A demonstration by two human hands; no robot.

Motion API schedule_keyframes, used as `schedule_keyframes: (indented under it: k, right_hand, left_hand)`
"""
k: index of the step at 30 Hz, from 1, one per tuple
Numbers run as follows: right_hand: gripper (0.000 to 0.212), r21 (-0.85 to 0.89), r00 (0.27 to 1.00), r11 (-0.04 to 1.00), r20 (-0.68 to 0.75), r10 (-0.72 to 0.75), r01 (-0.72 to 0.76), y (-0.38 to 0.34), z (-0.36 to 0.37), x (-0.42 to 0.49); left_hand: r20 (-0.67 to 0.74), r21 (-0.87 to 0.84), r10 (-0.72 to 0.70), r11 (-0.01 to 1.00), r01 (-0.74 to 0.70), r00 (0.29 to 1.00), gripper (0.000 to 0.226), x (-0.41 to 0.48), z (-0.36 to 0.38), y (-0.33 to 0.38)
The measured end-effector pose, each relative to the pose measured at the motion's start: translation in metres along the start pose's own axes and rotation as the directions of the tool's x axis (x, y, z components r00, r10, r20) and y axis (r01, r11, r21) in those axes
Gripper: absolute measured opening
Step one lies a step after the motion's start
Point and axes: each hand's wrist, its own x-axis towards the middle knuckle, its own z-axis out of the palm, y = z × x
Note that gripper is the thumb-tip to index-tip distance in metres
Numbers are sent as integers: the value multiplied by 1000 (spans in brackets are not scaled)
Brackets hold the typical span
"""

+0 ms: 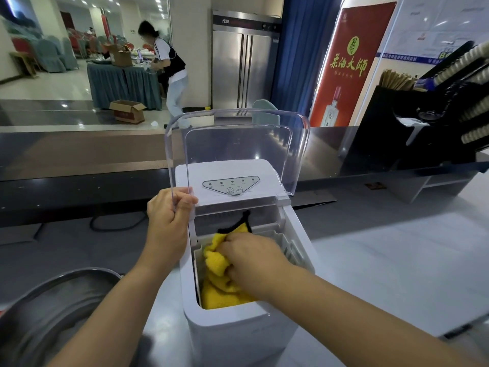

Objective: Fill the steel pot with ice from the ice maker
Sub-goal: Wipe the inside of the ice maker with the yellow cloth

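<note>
A white ice maker (246,327) stands on the counter in front of me. Its clear plastic lid (235,144) is swung up, and my left hand (169,215) grips the lid's left edge. My right hand (251,258) reaches into the open compartment and is closed on a yellow cloth (217,290) with a black trim that fills the white basket (291,250) inside. No ice shows; the cloth and my hand cover the basket's inside. The steel pot (53,308) sits at the lower left, beside the machine, its rim and inner wall in view.
A dark raised ledge (79,154) runs across behind the ice maker. A black rack with stacked paper cups (471,102) stands at the far right. A black cable (116,223) lies left of the machine. In the hall beyond, a person (169,67) stands by a draped table.
</note>
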Motion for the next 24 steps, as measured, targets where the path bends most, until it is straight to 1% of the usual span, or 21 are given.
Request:
schedule_keyframes:
  k: [2,4,8,10,12,13,15,17,21,24]
  right_hand:
    - [21,-13,994,994,22,106,-106,11,-3,-3]
    - [19,-41,984,984,39,174,-173,20,-6,-7]
    - [22,-147,962,959,87,258,-244,29,-15,-11]
    - [22,-179,957,956,134,259,-234,33,-17,-12]
    - [20,-175,962,967,170,213,-183,31,-15,-12]
    - [19,-156,972,978,168,167,-141,28,-13,-11]
    - [19,-96,984,994,164,74,-58,22,-8,-7]
    - [20,-13,982,1000,189,-23,26,15,-5,-2]
    - [29,149,939,971,265,-219,184,-4,2,9]
    - [23,223,912,953,309,-269,205,-7,3,13]
  left_hand:
    - [-10,8,14,1000,-14,1000,27,0,0,0]
    - [-20,10,21,1000,-21,1000,23,1,0,-1]
    - [-12,-1,17,1000,-17,1000,22,0,0,-2]
    - [-16,-3,5,1000,-6,1000,22,0,0,-1]
    - [-14,-5,-7,1000,7,1000,23,-1,1,-2]
    - [-15,-8,-10,1000,10,1000,23,-1,1,-2]
    - [-13,-10,-30,999,30,999,24,0,1,-2]
    - [-7,-10,-52,999,52,999,26,-1,2,-2]
    - [12,-14,-98,995,99,995,26,-2,2,0]
    - [17,-2,-106,994,107,994,25,-1,2,1]
